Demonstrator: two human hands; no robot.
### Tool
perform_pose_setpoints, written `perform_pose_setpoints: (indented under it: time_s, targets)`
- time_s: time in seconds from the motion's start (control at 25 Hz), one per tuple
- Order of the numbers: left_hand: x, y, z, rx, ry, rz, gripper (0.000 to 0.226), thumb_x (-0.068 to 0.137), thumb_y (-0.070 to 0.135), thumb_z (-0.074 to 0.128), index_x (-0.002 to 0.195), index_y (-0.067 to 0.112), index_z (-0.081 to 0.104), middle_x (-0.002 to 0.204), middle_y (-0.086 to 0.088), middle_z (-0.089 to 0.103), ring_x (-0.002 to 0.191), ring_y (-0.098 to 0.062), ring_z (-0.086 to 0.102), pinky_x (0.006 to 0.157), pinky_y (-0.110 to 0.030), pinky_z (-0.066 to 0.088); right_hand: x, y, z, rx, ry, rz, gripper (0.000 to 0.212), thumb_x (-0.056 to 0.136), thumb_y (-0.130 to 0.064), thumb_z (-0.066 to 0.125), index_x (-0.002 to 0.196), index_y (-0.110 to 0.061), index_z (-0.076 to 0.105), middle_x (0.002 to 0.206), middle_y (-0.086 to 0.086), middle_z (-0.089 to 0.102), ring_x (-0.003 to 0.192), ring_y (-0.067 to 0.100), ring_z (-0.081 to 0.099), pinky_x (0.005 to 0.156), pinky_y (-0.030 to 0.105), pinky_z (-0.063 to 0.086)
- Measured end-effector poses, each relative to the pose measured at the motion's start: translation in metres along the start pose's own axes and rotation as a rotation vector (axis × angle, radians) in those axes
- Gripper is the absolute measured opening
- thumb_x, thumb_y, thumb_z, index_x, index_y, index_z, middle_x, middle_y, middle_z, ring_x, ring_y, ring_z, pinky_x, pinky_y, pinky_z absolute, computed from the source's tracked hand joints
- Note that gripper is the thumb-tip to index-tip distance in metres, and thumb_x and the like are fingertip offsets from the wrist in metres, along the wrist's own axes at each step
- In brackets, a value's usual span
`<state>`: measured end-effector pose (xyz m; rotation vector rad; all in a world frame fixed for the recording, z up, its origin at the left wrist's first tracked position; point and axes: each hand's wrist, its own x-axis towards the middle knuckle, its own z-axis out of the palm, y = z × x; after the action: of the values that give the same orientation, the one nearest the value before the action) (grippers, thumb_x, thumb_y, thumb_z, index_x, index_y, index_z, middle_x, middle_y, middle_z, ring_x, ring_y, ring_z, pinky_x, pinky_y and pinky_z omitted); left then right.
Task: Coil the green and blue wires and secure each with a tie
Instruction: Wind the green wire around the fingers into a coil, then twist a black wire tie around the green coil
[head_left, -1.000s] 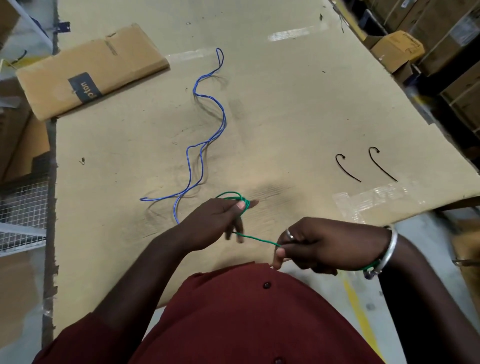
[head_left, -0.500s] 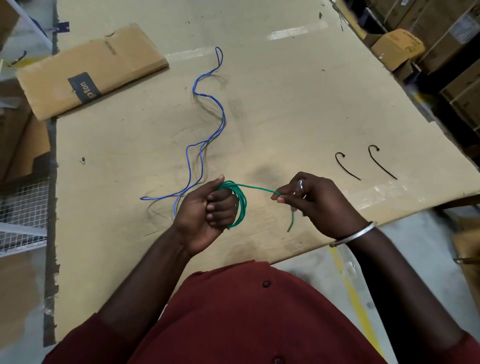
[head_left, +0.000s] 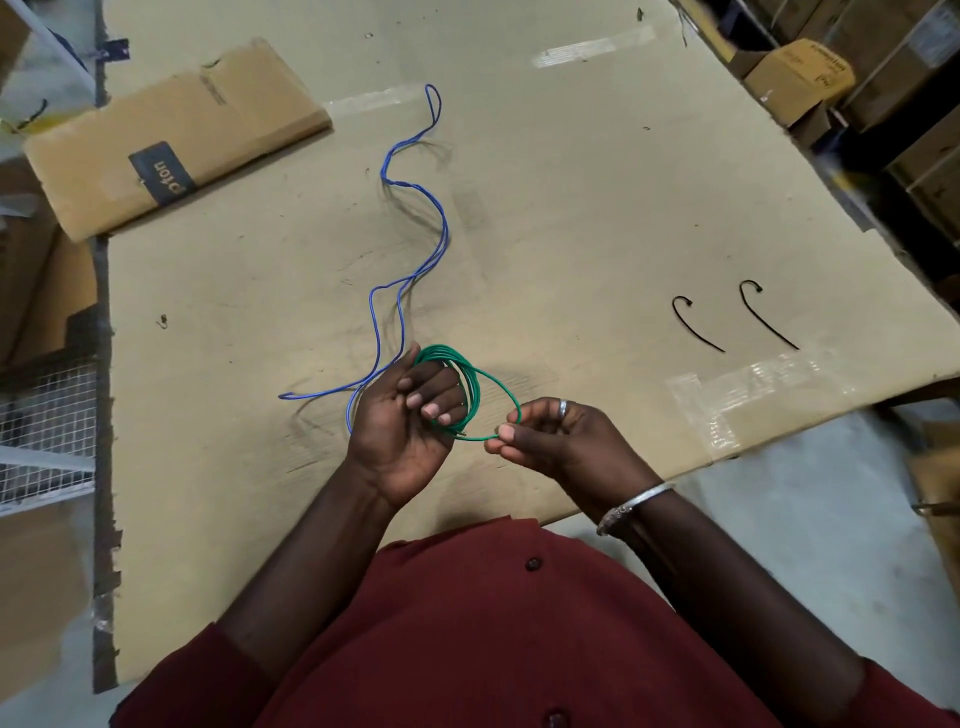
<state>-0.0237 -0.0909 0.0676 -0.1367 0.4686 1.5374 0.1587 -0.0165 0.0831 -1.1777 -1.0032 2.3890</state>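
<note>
The green wire (head_left: 470, 382) is wound in several loops around the fingers of my left hand (head_left: 408, 426), held palm up just above the cardboard-covered table (head_left: 571, 208). My right hand (head_left: 550, 434) pinches the outermost green loop close to its free end, right beside the left fingers. The blue wire (head_left: 410, 244) lies loose and wavy on the table, running from the far middle down to a spot behind my left hand. Two black ties (head_left: 696, 323) (head_left: 768, 313) lie side by side on the table to the right, untouched.
A flattened cardboard box (head_left: 166, 140) lies at the table's far left corner. Stacked cartons (head_left: 800, 73) stand beyond the right edge. A wire mesh rack (head_left: 47, 431) is left of the table. Clear tape (head_left: 753, 384) patches the near right edge.
My right hand has swung from above the coil down and toward me, laying another green loop around my left fingers. The free tail is now very short. The blue wire and ties stay put.
</note>
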Motion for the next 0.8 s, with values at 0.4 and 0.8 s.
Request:
perform_pose_setpoints:
  time_s: [0.4,0.8]
  targets:
    - [0.002,-0.008,-0.001,-0.006,-0.055,0.046,0.052,0.112,0.033,0.026,0.065,0.020,0.043,0.056,0.006,0.023,0.044,-0.009,0.018,0.046,-0.024,0.018,0.005,0.018,0.016,-0.256,0.097,0.067,0.012,0.081,-0.013,0.085,0.079,-0.017,0.074,0.069,-0.005,0.071,0.059,0.005,0.064,0.050,0.017,0.041]
    - [0.002,-0.011,-0.010,0.113,0.114,0.034,0.047,0.103,0.028,0.037,0.057,0.021,0.039,0.045,0.006,0.030,0.042,-0.010,0.012,0.042,-0.026,0.011,0.062,-0.017,-0.094,-0.717,0.414,-0.293,0.008,0.082,-0.013,0.084,0.089,-0.015,0.080,0.078,0.005,0.075,0.068,0.012,0.068,0.065,0.029,0.055]
